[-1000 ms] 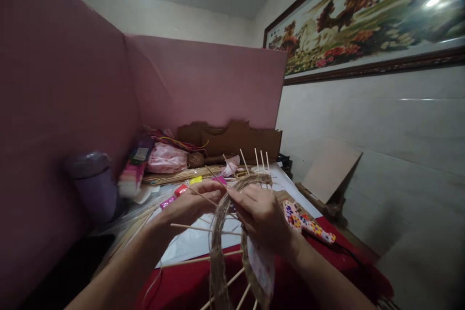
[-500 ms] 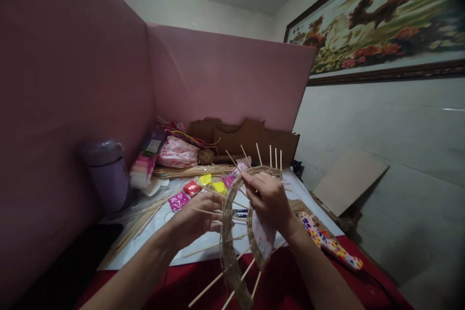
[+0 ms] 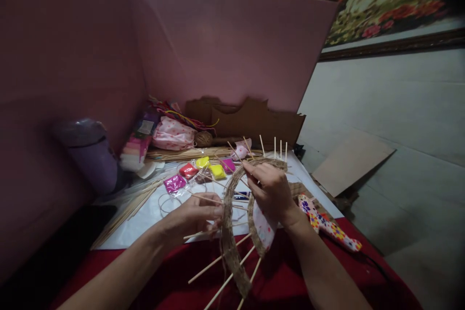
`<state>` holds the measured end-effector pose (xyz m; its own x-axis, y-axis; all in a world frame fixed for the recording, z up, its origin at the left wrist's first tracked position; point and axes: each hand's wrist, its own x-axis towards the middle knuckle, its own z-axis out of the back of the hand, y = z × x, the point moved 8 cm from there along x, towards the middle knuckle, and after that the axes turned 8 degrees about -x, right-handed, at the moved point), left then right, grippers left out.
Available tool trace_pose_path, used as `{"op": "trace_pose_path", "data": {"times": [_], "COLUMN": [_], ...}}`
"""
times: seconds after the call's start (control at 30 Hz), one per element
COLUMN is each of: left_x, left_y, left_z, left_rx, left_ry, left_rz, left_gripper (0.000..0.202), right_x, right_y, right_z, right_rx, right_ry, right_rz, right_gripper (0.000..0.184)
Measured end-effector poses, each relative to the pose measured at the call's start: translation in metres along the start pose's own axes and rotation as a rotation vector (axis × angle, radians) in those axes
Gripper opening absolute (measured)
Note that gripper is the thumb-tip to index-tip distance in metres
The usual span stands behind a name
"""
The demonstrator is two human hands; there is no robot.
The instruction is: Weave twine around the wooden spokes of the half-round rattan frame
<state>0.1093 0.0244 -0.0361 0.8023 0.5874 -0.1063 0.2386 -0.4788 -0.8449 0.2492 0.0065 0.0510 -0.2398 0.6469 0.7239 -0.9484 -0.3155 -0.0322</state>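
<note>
A curved frame of brown twine woven around thin wooden sticks stands in front of me, its sticks jutting outward like spokes. My right hand is closed on its upper part, thumb and fingers pinching the woven band. Left of the band is my left hand, fingers curled together close to its outer edge and among the sticks. Whatever lies between those fingertips is too small to make out. White cloth with pink spots fills part of the inner arc, below the right hand.
Small packets of coloured clay lie on the white sheet, with a blue pen behind the frame. A flower-patterned glue gun rests at right. Loose sticks, a purple tumbler and a twine ball are farther left and back.
The view has tilted downward. My left hand's fingers have drawn together beside the band. My right hand keeps its grip at the top of the woven frame.
</note>
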Motion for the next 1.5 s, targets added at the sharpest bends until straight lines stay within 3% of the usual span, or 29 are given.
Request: {"op": "trace_pose_path", "data": {"times": [0.23, 0.47, 0.8, 1.0, 1.23, 1.33, 1.43, 1.5], "left_x": [0.001, 0.000, -0.012, -0.027, -0.036, -0.033, -0.026, -0.021], "left_y": [-0.003, -0.002, -0.031, -0.057, -0.064, -0.063, -0.060, -0.056], "left_z": [0.003, 0.007, -0.001, 0.002, 0.008, 0.023, 0.038, 0.039], "left_rx": [0.120, 0.267, 0.152, 0.449, 0.431, 0.477, 0.690, 0.785], "left_ry": [-0.059, -0.101, -0.067, -0.189, -0.070, -0.189, -0.333, -0.330], "left_rz": [-0.052, -0.004, -0.172, -0.293, -0.230, -0.167, -0.114, -0.103], "left_gripper": [0.012, 0.013, 0.008, 0.019, 0.034, 0.038, 0.044, 0.043], "right_x": [0.000, -0.001, 0.001, 0.002, 0.003, 0.003, 0.002, 0.002], "right_y": [-0.002, -0.003, -0.015, -0.022, -0.032, -0.034, -0.032, -0.029], "right_z": [-0.004, -0.005, -0.002, 0.000, 0.008, 0.011, 0.015, 0.016], "right_rx": [-0.020, -0.016, -0.008, -0.020, -0.017, 0.023, 0.061, 0.072], "right_ry": [0.018, 0.006, -0.083, -0.115, -0.184, -0.203, -0.235, -0.238], "right_rz": [-0.010, 0.006, -0.039, -0.067, -0.117, -0.131, -0.129, -0.110], "right_gripper": [0.034, 0.035, 0.031, 0.032, 0.033, 0.034, 0.033, 0.034]}}
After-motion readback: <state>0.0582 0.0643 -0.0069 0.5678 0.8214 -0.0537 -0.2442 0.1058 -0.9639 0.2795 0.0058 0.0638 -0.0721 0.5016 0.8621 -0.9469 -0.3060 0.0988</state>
